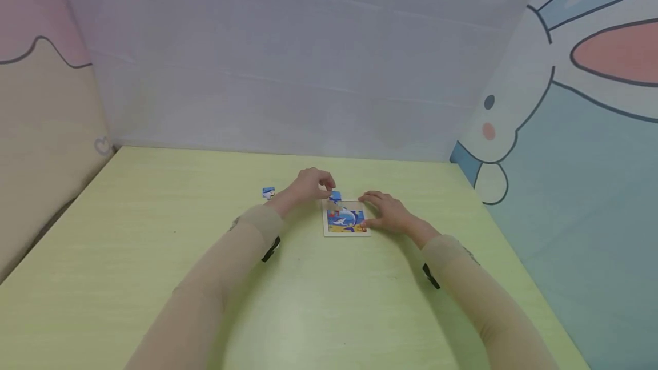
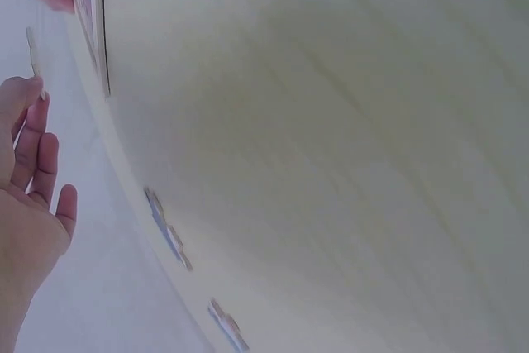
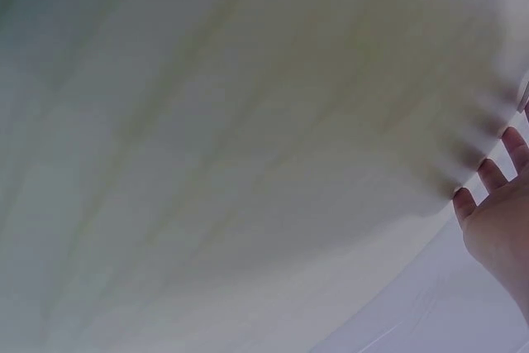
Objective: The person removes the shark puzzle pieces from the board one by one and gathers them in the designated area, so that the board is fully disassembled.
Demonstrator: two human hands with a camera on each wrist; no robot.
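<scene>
My left hand (image 1: 310,184) pinches a blue puzzle piece (image 1: 335,196) between thumb and fingertips, above the back left part of a square jigsaw board (image 1: 347,234). In the left wrist view the piece (image 2: 34,54) is seen edge-on, lifted off the table. The board has a pale rim and a picture of a dolphin in blue water; a tan gap shows along its back. At the board's right side my right hand (image 1: 388,212) rests with spread fingers, its thumb at the rim. In the right wrist view its fingertips touch the table.
Left of the board lies a loose puzzle piece (image 1: 268,193). The left wrist view shows two loose pieces, one nearer (image 2: 168,231) and one farther along (image 2: 227,325). A pale yellow-green table (image 1: 319,307) extends all round, with cloth-covered walls (image 1: 288,73) behind and beside it.
</scene>
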